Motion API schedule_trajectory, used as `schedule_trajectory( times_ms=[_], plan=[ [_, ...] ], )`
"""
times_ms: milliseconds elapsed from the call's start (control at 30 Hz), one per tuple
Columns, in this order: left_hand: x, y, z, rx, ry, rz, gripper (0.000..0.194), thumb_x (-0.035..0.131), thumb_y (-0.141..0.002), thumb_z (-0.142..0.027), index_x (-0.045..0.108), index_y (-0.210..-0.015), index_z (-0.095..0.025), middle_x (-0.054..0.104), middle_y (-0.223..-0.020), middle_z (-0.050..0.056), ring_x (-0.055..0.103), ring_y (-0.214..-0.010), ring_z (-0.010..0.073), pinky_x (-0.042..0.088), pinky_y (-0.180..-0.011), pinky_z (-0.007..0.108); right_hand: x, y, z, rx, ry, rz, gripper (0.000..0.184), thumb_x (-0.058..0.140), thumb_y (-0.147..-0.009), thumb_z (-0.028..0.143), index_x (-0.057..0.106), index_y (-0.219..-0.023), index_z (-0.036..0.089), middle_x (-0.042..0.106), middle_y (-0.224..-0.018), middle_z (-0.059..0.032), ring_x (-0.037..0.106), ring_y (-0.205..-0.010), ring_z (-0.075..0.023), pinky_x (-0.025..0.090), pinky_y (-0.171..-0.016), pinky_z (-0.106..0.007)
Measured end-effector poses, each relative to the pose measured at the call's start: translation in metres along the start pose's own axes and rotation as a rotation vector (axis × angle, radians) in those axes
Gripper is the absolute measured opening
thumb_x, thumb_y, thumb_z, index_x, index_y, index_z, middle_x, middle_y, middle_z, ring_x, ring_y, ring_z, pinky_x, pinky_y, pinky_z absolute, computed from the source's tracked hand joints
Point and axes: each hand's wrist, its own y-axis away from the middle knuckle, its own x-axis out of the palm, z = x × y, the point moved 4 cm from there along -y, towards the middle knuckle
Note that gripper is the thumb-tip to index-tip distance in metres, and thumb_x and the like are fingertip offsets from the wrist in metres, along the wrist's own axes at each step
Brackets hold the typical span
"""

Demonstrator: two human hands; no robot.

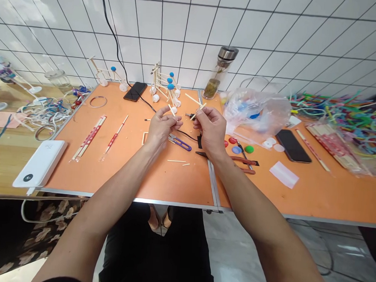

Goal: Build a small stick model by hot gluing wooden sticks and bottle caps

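My left hand (163, 124) pinches a short piece of wooden stick (171, 110) between thumb and fingers. Opposite it, my right hand (211, 127) grips crossed wooden sticks (193, 99) that meet near the fingertips; how they are joined is too small to tell. The two hands are a little apart above the orange table (134, 178). Below the left hand lie purple-handled thread snips (183, 144). Pliers with brown handles (243, 160) rest beneath my right forearm. Two thin stick pieces (176, 161) lie in front of the hands.
Behind the hands stand stick models with blue caps (164, 85), a black phone (135, 91) and a tea bottle (216, 76). A plastic bag (257, 109), another phone (293, 146) and wrapped chopsticks (336, 145) lie right. Left are a white power bank (41, 163) and wrapped chopsticks (90, 137).
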Motion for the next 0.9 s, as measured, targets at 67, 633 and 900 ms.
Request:
schedule_trajectory(
  times_ms=[67, 633, 900],
  plan=[
    [0.0019, 0.0009, 0.0012, -0.028, 0.008, 0.016, 0.030, 0.079, -0.085, -0.002, 0.067, -0.107, -0.019, 0.079, -0.077, -0.001, 0.076, -0.064, 0.0115, 0.062, -0.075, 0.025, 0.0011, 0.0012, 0.0013, -0.006, 0.007, 0.020, 0.033, 0.088, -0.087, 0.052, 0.068, -0.087, 0.026, 0.068, -0.077, 0.0035, 0.065, -0.066, -0.0110, 0.059, -0.064, -0.024],
    [0.0042, 0.0035, 0.0018, -0.067, 0.050, 0.036, 0.019, 0.077, -0.092, -0.012, 0.064, -0.081, -0.019, 0.082, -0.082, 0.002, 0.078, -0.073, 0.0114, 0.059, -0.077, 0.024, 0.0005, 0.0030, 0.0052, -0.069, 0.088, 0.097, 0.036, 0.090, -0.090, 0.056, 0.070, -0.088, 0.026, 0.071, -0.078, 0.0028, 0.069, -0.068, -0.0124, 0.060, -0.065, -0.026],
    [0.0073, 0.0047, 0.0009, -0.008, 0.012, 0.053, 0.023, 0.080, -0.089, -0.010, 0.062, -0.078, -0.019, 0.076, -0.073, 0.000, 0.074, -0.066, 0.0110, 0.056, -0.070, 0.023, 0.0012, 0.0056, 0.0067, -0.070, 0.093, 0.096, 0.035, 0.089, -0.091, 0.054, 0.069, -0.088, 0.025, 0.071, -0.077, 0.0027, 0.070, -0.069, -0.0128, 0.061, -0.065, -0.025]
  ],
)
